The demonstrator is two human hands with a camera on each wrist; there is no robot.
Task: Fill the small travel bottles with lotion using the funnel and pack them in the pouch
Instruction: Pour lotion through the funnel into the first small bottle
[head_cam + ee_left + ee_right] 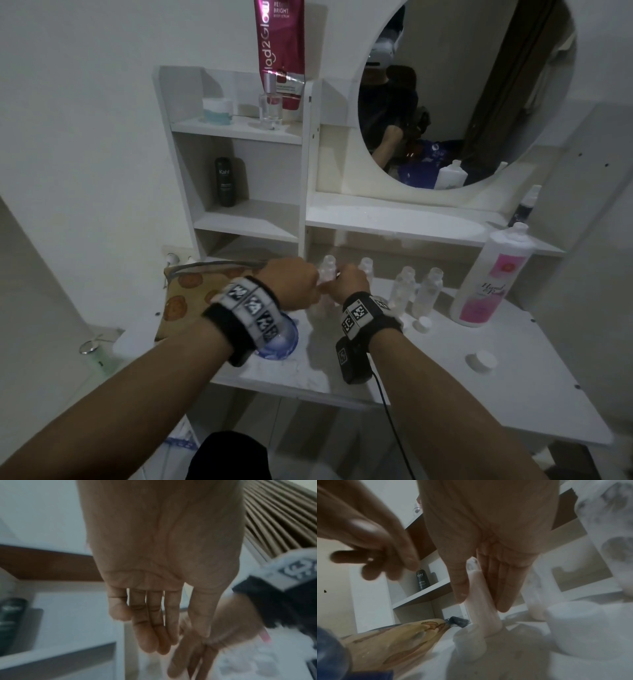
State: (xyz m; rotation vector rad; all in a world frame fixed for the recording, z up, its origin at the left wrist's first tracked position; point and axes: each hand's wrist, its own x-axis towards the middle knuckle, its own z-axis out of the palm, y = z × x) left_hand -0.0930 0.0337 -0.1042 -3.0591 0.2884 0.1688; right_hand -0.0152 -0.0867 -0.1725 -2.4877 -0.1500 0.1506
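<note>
The right hand [488, 555] pinches a small bottle [481, 601] between thumb and straight fingers — likely steadying it — while the left hand [154, 563] hovers beside it, fingers straight and empty.

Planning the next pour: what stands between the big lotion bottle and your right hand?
Two uncapped clear travel bottles, upright on the tabletop; the head view shows them.

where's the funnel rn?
Head view: blue funnel lies on the table's left side, partly under the left wrist, beside the cookie-print pouch.
</note>
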